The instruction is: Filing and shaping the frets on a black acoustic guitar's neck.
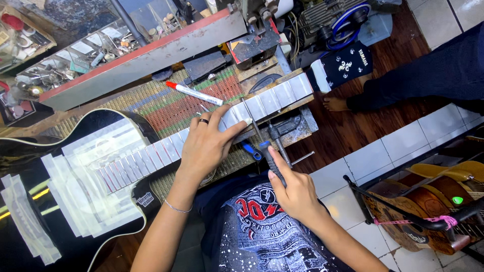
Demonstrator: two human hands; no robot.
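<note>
Working a fret on the guitar neck (222,126) with a slim file (252,123) looks like the step in hand, and doing it well seems to call for short, light strokes kept square across the neck, with the tip staying on the bare metal strip and off the tape on either side. The neck lies across the tabletop (171,108), running from the black body (108,128) at the left up to the dark headstock (345,65) at the upper right, and it seems to rest on a wooden block with a clamp under it. Pale masking tape covers the fingerboard between the frets, so it reads as a row of whitish panels parted by thin lines; more tape strips lie over the body's top.

The left hand (206,146) lies flat over the neck, fingers spread and pressing down beside the spot being worked, a dark ring on one finger and a thin chain at the wrist. Its grip is open rather than closed around anything. The right hand (295,194) is closed on the file's dark handle, forefinger stretched along it, the thin blade reaching up onto the neck just beside the left fingertips.

A white marker with a red cap (194,93) lies on the woven mat behind the neck. Further back stand a long red-edged beam and trays of small parts. Another person's bare foot (335,104) rests on the wooden floor at the right.
</note>
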